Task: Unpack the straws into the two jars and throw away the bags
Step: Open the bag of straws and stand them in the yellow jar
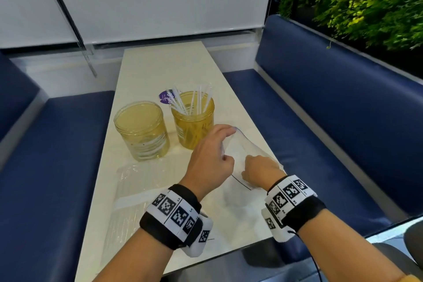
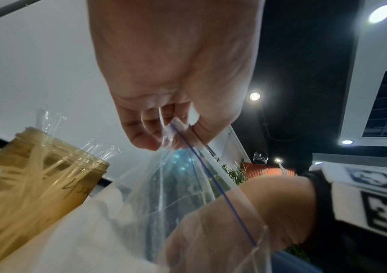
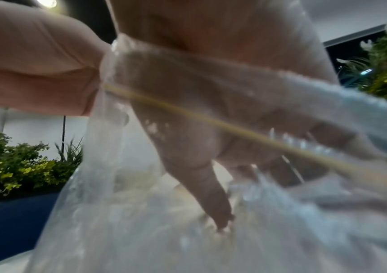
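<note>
Two amber jars stand mid-table: the left jar (image 1: 142,130) holds no straws, and the right jar (image 1: 193,121) (image 2: 35,184) holds several clear straws (image 1: 199,98). Just in front of it, my left hand (image 1: 230,144) (image 2: 171,134) pinches the top edge of a clear zip bag (image 1: 247,144) (image 2: 164,194) (image 3: 117,221) and lifts its mouth. My right hand (image 1: 250,163) (image 3: 223,212) is inside that bag, one finger pointing down at the table. The plastic and blur hide whether it holds anything. A second bag (image 1: 128,201) with straws lies flat at the front left.
The white table (image 1: 160,68) is narrow, with blue benches on the left (image 1: 57,155) and the right (image 1: 320,110). A purple round label (image 1: 163,98) lies behind the jars. Green plants (image 1: 366,2) stand beyond the right bench.
</note>
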